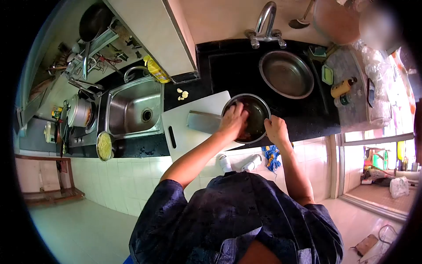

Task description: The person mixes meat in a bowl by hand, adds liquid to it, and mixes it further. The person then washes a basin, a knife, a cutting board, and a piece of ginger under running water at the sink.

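Observation:
A metal bowl (259, 132) sits partly over the right end of a white cutting board (184, 147), holding liquid and some dark reddish pieces. My left hand (236, 121) reaches into it with fingers curled down; what they hold, if anything, is hidden. With thumb and fingers, my right hand (277, 129) grips the bowl's right rim. Beside my left wrist, a broad rectangular blade like a cleaver's (203, 122) lies flat on the board; its handle cannot be seen. Several peeled garlic cloves (182, 93) rest on the black counter behind the board.
A wide metal basin (287, 75) stands below the faucet (265, 26). To the left are a steel sink (134, 108), a bowl of pale shreds (104, 146) at the counter edge and a pot (80, 112) on the stove. Bottles (343, 88) stand at right.

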### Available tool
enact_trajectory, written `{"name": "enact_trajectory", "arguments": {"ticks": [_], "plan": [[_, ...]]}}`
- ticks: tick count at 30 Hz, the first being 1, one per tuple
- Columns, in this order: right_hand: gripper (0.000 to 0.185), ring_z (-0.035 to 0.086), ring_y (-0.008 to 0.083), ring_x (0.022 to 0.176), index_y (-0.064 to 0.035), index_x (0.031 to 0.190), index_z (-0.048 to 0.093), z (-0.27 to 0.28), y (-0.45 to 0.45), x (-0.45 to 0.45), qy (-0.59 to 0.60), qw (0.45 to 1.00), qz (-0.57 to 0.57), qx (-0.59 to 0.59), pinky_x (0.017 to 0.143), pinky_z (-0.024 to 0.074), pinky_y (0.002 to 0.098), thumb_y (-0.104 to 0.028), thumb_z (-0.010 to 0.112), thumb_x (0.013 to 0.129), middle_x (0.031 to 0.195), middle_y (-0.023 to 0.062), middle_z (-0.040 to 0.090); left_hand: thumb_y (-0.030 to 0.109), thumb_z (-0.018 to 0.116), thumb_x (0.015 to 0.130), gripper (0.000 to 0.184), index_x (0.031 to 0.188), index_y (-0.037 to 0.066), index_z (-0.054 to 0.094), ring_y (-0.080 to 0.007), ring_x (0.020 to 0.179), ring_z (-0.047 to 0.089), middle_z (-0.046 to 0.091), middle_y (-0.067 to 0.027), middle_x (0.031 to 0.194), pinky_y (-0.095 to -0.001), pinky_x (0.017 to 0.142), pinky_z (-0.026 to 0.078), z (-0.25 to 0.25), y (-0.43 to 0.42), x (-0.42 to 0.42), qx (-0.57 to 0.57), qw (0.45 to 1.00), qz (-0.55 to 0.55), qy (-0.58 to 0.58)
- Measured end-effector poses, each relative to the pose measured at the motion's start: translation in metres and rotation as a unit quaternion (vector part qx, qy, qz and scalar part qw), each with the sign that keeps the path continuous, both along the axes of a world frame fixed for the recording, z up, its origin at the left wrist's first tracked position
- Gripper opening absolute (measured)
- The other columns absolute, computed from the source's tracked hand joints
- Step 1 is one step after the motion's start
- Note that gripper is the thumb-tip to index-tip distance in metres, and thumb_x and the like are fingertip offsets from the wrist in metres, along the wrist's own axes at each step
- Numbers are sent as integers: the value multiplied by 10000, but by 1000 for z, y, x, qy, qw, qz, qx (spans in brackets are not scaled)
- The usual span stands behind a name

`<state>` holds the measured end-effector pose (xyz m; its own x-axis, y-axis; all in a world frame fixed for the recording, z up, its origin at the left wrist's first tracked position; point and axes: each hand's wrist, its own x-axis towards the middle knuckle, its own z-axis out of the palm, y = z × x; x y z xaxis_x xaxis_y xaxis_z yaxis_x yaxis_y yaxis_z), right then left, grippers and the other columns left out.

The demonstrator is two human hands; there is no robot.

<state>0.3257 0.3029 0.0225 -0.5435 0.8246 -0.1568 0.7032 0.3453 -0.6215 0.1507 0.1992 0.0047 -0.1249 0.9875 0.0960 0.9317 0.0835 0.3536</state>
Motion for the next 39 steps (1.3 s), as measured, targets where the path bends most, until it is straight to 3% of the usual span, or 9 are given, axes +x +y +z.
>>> {"name": "enact_trajectory", "arguments": {"ticks": [5,11,16,19,22,25,30,34,39], "plan": [[331,628,476,833,51,790,620,6,-12,-3,-23,998,-14,53,763,509,533,-248,529,898,829,299,635,51,575,839,213,1043,13,626,-317,1017,566,594,-126,1110,-414,901,484,-18,8,-12,-34,968,-240,-58],[348,631,477,807,54,789,621,4,-14,11,-7,998,-28,48,729,518,525,-256,515,907,807,301,632,60,518,881,228,1071,46,644,-311,989,576,605,-133,1107,-416,859,495,14,-12,-6,16,989,-144,36],[351,633,474,796,53,766,616,3,-22,5,-10,996,-43,78,721,517,530,-250,513,910,793,300,629,54,518,887,402,1288,32,516,-386,1061,572,469,-230,1342,-465,817,514,11,25,-24,-231,969,-47,-66],[351,634,473,802,54,762,616,0,-18,6,8,997,-52,59,724,518,531,-248,513,907,800,302,629,58,484,903,264,1158,30,546,-378,1040,596,542,-230,1230,-445,853,518,5,10,-6,20,997,-57,-43],[341,635,470,829,54,778,621,7,-16,5,8,998,-52,43,747,517,529,-247,516,898,817,309,630,58,507,894,202,1088,39,560,-343,1034,606,576,-197,1142,-429,865,515,2,0,-3,44,993,-103,41],[341,635,470,834,54,781,622,10,-19,4,-13,997,-44,65,755,518,528,-248,515,897,821,310,631,42,543,871,266,1136,48,535,-338,1044,596,542,-181,1119,-440,843,520,11,26,-30,-192,979,-44,-49],[347,635,474,829,59,792,624,18,-23,-2,-2,997,-41,67,758,521,526,-250,508,898,822,310,633,139,574,874,145,998,65,593,-329,1048,594,572,-152,1045,-432,794,543,23,5,-8,51,990,-120,52],[352,636,476,818,59,793,624,10,-18,1,0,997,-43,71,749,522,526,-254,505,902,814,309,633,96,558,872,135,984,28,589,-337,981,614,594,-167,1053,-445,840,520,21,25,-28,-124,992,-37,14],[350,635,476,820,59,796,626,9,-19,6,-3,998,-43,45,747,520,525,-259,517,897,817,311,631,137,594,854,235,1055,19,626,-349,1073,618,549,-228,1272,-434,841,545,5,-4,-20,9,990,-131,56]]}}
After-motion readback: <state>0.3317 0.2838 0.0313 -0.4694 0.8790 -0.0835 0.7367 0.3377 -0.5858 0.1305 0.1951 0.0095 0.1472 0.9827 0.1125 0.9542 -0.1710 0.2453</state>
